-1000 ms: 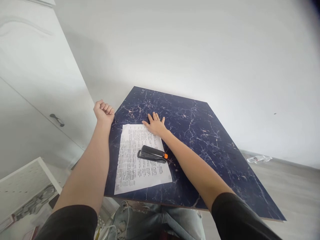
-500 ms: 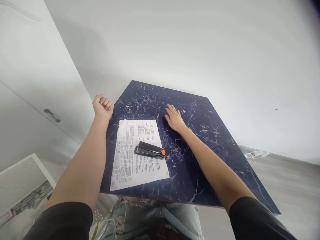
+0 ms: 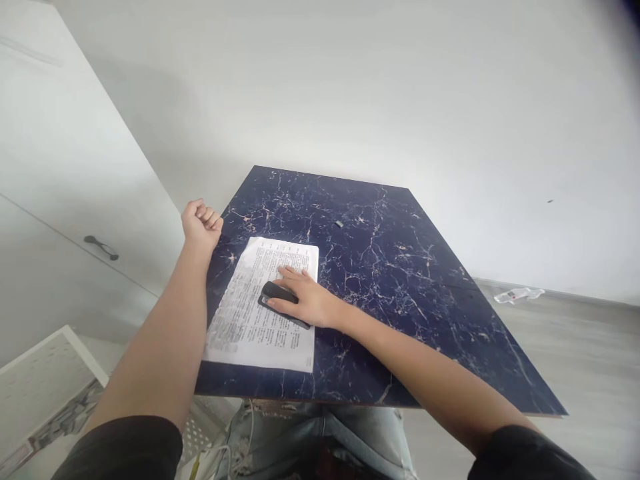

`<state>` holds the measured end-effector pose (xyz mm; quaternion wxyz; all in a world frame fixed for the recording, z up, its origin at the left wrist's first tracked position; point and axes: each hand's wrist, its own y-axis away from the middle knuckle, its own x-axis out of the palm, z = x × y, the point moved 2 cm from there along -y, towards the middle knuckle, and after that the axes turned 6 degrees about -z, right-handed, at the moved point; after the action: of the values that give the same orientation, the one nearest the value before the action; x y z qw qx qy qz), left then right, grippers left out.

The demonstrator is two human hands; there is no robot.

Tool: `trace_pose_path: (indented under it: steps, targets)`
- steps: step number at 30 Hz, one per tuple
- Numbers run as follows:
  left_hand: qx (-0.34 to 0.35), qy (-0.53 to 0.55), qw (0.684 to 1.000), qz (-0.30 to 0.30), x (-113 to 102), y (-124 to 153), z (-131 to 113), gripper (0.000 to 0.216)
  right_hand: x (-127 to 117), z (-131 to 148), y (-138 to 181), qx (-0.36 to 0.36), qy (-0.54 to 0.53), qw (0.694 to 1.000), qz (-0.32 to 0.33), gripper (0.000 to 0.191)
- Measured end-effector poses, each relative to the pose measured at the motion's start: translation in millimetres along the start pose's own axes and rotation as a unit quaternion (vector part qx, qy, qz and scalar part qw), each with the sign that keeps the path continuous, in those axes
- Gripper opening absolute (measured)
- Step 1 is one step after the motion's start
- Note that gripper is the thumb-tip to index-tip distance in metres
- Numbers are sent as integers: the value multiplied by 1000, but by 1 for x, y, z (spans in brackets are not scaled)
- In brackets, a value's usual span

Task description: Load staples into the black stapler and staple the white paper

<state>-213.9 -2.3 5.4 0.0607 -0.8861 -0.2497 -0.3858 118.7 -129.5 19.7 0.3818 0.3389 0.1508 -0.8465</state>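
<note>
Head view: stapler point(image 3: 276, 292) on the printed sheet point(image 3: 237, 327), the right hand point(image 3: 311, 300) straddling it, apparently to steady it; whether it grips cannot be told. The left hand point(image 3: 199, 223), fisted, is off the sheet's far left corner, at the worktop's point(image 3: 390, 287) edge; wider room extends rightward and beyond the sheet, around a small item point(image 3: 339, 225).

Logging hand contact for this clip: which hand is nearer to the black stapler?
Right. The right hand lies over the black stapler, covering part of it; the left hand is a fist at the table's left edge, well apart from it.
</note>
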Motion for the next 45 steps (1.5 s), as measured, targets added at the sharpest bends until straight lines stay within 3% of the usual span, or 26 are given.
trace_pose_path:
  steps: [4, 7, 10, 13, 17, 22, 27, 29, 32, 34, 36, 38, 41, 45]
  targets:
    - [-8, -2, 1000, -3, 1, 0, 1, 47, -4, -4, -1, 15, 25, 998, -60, 73]
    - [-8, -1, 1000, -7, 1, 0, 1, 47, -45, -33, -15, 32, 64, 987, -143, 61]
    - [-7, 0, 1000, -8, 2, 0, 2, 47, -93, -77, -34, 82, 147, 956, -242, 48]
    - [-10, -2, 1000, -10, 3, 0, 3, 48, -115, -115, -52, 121, 205, 936, -258, 49]
    - [-12, -8, 1000, -13, 4, 0, 4, 48, -101, -134, -70, 145, 239, 933, -227, 55]
    - [-16, -21, 1000, -9, 6, 1, 5, 51, -69, -112, -104, 85, 237, 959, -133, 64]
    - [-13, -40, 999, -1, 8, 2, 4, 53, -65, -79, -136, 42, 203, 975, -81, 61]
    - [-9, -48, 999, 0, 7, 2, 4, 53, -66, -66, -127, 37, 191, 975, -104, 60]
    - [-2, -61, 998, 2, 6, -1, 5, 54, -59, -43, -81, 32, 170, 974, -143, 58]
    - [1, -76, 997, 9, 7, -2, 8, 55, -45, -26, -38, 12, 141, 983, -114, 61]
    - [7, -99, 995, 25, 10, 0, 13, 56, -27, -11, -2, -51, 92, 993, -51, 60]
    - [13, -131, 990, 46, 15, 5, 20, 55, -13, -1, 18, -104, 105, 988, -43, 56]
    - [5, -198, 977, 83, 22, 16, 32, 54, -5, -1, 13, -132, 121, 982, -54, 36]
    - [-10, -274, 955, 111, 24, 28, 40, 53, -6, -11, -11, -156, 121, 979, -52, 31]
